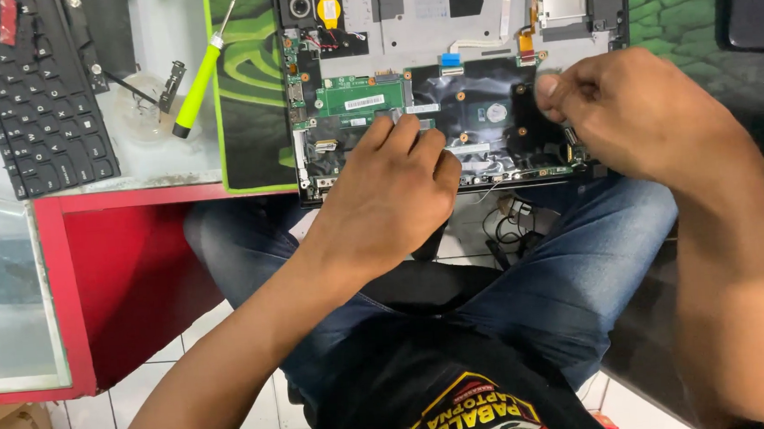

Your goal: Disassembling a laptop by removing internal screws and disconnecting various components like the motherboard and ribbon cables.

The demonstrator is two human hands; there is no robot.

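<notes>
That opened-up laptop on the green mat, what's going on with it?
A seated person has an opened laptop in front of them on a green mat, its circuit boards exposed. Their left hand rests fingers-down on the lower middle of the boards. Their right hand is at the laptop's right edge, fingertips pinched together; what they pinch is too small to tell. A yellow-green screwdriver and a detached keyboard lie off to the left, untouched.

Red-edged desk: green mat, keyboard, screwdriver.
</notes>
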